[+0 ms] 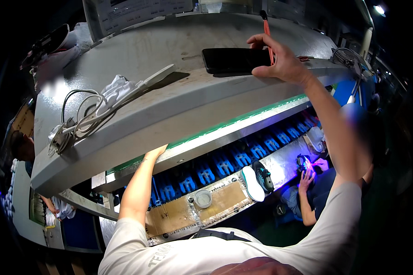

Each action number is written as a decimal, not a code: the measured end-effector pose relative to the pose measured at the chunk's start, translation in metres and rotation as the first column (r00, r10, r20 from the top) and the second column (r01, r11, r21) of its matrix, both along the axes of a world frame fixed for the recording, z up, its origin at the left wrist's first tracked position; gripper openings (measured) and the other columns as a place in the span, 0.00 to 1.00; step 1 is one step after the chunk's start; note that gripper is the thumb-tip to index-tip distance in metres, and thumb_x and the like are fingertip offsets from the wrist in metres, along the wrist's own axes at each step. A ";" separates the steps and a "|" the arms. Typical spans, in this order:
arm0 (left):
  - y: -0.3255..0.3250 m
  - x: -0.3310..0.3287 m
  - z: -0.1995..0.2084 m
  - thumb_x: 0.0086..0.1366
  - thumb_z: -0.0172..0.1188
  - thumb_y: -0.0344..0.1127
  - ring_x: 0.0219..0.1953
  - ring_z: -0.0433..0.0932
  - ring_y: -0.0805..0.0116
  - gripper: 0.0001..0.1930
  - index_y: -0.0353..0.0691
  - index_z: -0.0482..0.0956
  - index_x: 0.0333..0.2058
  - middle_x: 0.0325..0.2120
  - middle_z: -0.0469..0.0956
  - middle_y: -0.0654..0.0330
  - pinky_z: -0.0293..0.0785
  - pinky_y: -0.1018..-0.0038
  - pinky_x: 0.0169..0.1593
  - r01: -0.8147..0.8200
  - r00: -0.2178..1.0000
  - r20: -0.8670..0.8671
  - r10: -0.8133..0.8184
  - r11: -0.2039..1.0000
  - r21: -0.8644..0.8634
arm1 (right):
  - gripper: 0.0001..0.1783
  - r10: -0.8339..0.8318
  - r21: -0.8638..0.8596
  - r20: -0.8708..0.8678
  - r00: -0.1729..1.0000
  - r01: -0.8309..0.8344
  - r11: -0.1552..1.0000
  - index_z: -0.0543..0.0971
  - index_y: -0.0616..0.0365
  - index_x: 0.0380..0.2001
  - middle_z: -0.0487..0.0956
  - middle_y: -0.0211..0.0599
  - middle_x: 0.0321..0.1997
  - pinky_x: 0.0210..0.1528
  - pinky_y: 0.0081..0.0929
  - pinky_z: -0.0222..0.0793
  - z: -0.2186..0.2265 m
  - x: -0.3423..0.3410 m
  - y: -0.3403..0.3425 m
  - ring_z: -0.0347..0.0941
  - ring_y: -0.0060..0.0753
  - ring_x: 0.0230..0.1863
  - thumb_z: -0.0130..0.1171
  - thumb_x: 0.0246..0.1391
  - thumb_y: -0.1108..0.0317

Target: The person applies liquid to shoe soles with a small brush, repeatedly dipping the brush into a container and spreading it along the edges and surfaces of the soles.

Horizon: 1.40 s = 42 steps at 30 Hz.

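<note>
My right hand (284, 63) is over the right end of a black smartphone (234, 60) lying on the grey tabletop. Its thumb is at the phone's near edge, with the curved fingers beyond the far edge, apart from the thumb. A slim orange-red tool with a black end (267, 28) passes behind those fingers; whether they touch it I cannot tell. Below the table's front, my left hand (158, 151) reaches in at the metal ledge (183, 158) by a green strip, and its fingers are hidden there.
White cables (89, 114) and a crumpled white cloth (117, 91) lie at the table's left. Beneath runs a row of blue holders (205, 173), beside a cardboard-covered shelf (170, 215) with a clear round tub (203, 199) and shoes (252, 183). Another person's hands (306, 179) work at right.
</note>
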<state>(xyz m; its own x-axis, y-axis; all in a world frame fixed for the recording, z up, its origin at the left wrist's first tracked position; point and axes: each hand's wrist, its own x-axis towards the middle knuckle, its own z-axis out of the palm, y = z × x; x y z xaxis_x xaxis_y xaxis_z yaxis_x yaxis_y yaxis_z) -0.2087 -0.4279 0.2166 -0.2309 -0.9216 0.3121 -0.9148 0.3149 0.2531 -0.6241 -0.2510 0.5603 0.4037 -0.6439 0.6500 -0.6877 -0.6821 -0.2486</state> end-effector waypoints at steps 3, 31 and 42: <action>0.008 -0.006 0.003 0.74 0.47 0.56 0.61 0.74 0.43 0.31 0.37 0.73 0.63 0.59 0.76 0.41 0.71 0.56 0.63 -0.025 1.000 -0.002 0.025 1.000 0.011 | 0.45 0.011 -0.133 0.033 0.999 -0.007 0.991 0.73 0.51 0.58 0.76 0.37 0.51 0.65 0.34 0.70 -0.006 -0.005 0.003 0.74 0.37 0.58 0.84 0.37 0.56; 0.044 -0.025 0.025 0.68 0.60 0.47 0.63 0.73 0.45 0.24 0.45 0.79 0.59 0.60 0.76 0.46 0.69 0.56 0.66 -0.238 0.959 -0.135 0.248 0.967 0.091 | 0.53 0.080 -0.618 0.019 0.997 -0.051 0.784 0.70 0.51 0.63 0.74 0.40 0.61 0.67 0.42 0.67 -0.024 -0.009 0.011 0.69 0.49 0.64 0.86 0.31 0.56; 0.040 -0.021 0.019 0.68 0.59 0.47 0.65 0.71 0.45 0.25 0.44 0.77 0.61 0.62 0.74 0.46 0.67 0.57 0.67 -0.210 0.967 -0.134 0.216 0.976 0.060 | 0.52 0.090 -0.626 0.020 0.996 -0.057 0.778 0.71 0.52 0.62 0.73 0.43 0.60 0.66 0.42 0.67 -0.023 -0.009 0.012 0.68 0.50 0.64 0.86 0.30 0.57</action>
<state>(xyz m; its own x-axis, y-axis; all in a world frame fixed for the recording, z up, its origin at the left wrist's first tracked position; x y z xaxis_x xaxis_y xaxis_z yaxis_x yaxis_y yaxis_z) -0.2302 -0.3882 0.2355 0.0146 -0.9585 0.2847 -0.9146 0.1023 0.3913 -0.6331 -0.2387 0.5368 0.3921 -0.0601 0.9179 -0.6279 -0.7467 0.2193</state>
